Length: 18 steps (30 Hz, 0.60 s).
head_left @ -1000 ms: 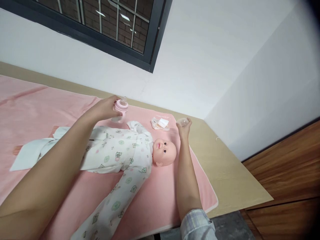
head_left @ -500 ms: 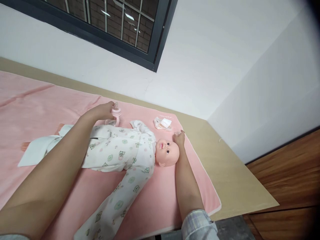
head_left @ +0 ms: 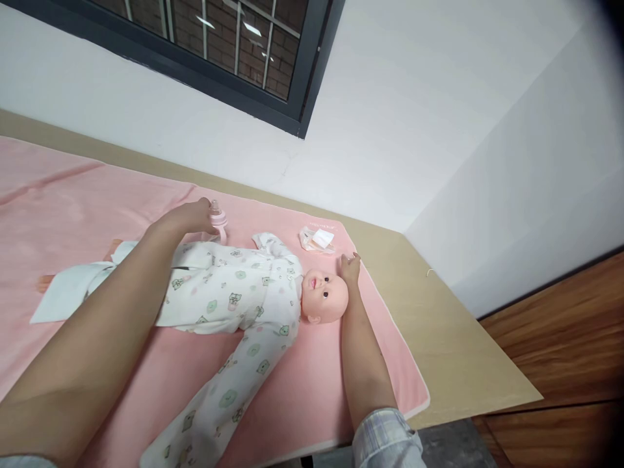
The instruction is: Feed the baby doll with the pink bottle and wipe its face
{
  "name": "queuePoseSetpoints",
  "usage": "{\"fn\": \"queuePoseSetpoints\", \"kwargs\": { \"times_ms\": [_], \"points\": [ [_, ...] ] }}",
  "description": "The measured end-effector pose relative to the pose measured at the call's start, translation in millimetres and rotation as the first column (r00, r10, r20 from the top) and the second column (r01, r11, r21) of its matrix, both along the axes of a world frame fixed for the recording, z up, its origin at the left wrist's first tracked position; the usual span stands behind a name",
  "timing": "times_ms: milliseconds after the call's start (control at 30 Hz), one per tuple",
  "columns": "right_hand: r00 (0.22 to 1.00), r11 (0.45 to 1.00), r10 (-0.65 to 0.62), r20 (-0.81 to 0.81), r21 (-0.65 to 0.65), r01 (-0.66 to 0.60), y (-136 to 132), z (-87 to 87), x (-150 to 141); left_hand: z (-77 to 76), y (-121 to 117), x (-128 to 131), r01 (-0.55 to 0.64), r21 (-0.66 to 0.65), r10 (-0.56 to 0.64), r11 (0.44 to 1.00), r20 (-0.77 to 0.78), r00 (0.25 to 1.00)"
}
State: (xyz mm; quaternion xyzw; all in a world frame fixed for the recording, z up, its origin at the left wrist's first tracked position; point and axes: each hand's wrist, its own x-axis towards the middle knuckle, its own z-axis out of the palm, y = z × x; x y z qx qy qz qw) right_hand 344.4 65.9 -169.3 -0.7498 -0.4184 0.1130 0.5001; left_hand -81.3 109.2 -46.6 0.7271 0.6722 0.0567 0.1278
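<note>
My left hand (head_left: pixel 197 216) is closed around a pink baby bottle (head_left: pixel 219 220) with a clear teat and a side handle. It holds the bottle upright beside the doll's far side. A bald baby doll (head_left: pixel 327 298) lies on its back across the pink blanket (head_left: pixel 312 377), its head to the right. A white printed baby gown (head_left: pixel 229 286) covers its body, with one long sleeve stretched towards me. Just beyond the doll's head, my right hand (head_left: pixel 350 268) rests with curled fingers on something small and clear-looking, mostly hidden.
A plastic packet with a white piece (head_left: pixel 318 239) lies on the blanket near my right hand. The wooden table (head_left: pixel 439 338) shows past the blanket's right edge. Behind it are a white wall and a dark-framed window (head_left: pixel 297 117). A brown wooden panel (head_left: pixel 575 338) stands at right.
My left hand has moved a little to the left with the baby bottle, which tilts slightly more. My right hand and the doll stay nearly where they were.
</note>
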Motion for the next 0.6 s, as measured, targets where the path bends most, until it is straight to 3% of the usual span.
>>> {"fn": "queuePoseSetpoints", "kwargs": {
  "times_ms": [167, 233, 300, 367, 433, 500, 600],
  "points": [
    [0.999, 0.998, -0.038, -0.029, 0.046, 0.039, -2, 4.0, -2, 11.3, 1, -17, -0.081, 0.014, 0.081, 0.997, -0.017, 0.997],
    [0.998, 0.995, -0.058, -0.015, 0.084, 0.059, -4, 6.8, -2, 23.3, -9, -20, -0.158, 0.131, 0.16, 0.979, -0.004, 0.987],
    [0.995, 0.981, -0.089, 0.036, 0.175, 0.081, -7, 10.1, -3, 38.0, -28, -13, -0.168, 0.354, 0.16, 0.92, 0.054, 0.986],
    [0.986, 0.95, -0.116, 0.12, 0.303, 0.075, -9, 13.3, -5, 52.1, -54, 7, -0.053, 0.568, 0.018, 0.821, 0.067, 0.998],
    [0.97, 0.918, -0.106, 0.217, 0.397, 0.012, -10, 15.7, -7, 62.9, -78, 37, 0.123, 0.668, -0.184, 0.734, 0.021, 0.983],
    [0.953, 0.906, -0.041, 0.3, 0.414, -0.091, -10, 16.7, -12, 68.8, -95, 72, 0.312, 0.667, -0.358, 0.677, -0.072, 0.931],
    [0.915, 0.895, 0.095, 0.392, 0.369, -0.251, -9, 14.7, -21, 69.0, -99, 122, 0.583, 0.514, -0.615, 0.629, -0.13, 0.778]
  ]
}}
